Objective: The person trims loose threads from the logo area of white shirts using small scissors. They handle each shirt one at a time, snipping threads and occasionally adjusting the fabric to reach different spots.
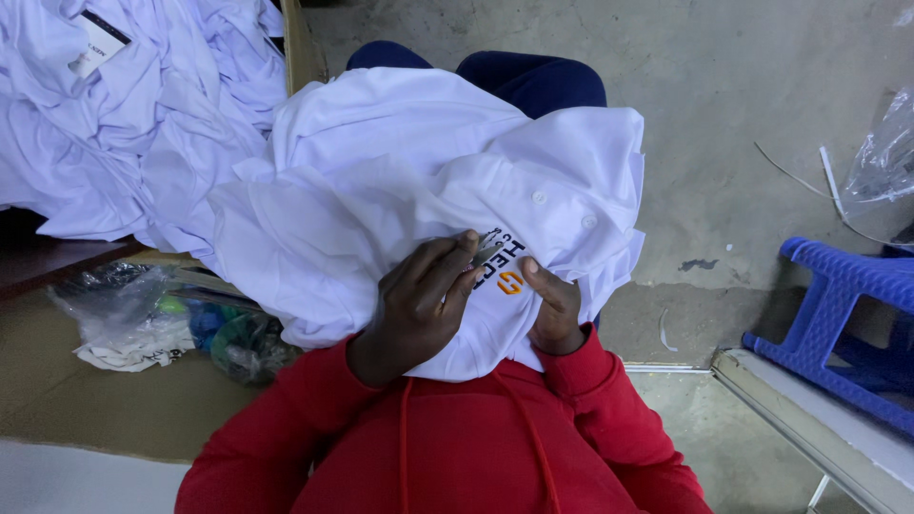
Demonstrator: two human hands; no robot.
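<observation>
A white polo shirt (400, 181) with buttons and a small embroidered black and orange logo (509, 276) lies bunched over my lap. My left hand (419, 300) rests on the shirt just left of the logo and grips a small metal thread clipper (487, 249), whose tip points at the logo. My right hand (555, 309) pinches the shirt fabric just right of the logo, thumb on top. My red hooded sweatshirt sleeves (609, 409) fill the bottom of the view.
A heap of white shirts (143, 105) lies at the upper left on a cardboard box (303, 48). Crumpled plastic bags (143, 319) sit on brown cardboard at left. A blue plastic stool (843, 314) stands right on the concrete floor (743, 114).
</observation>
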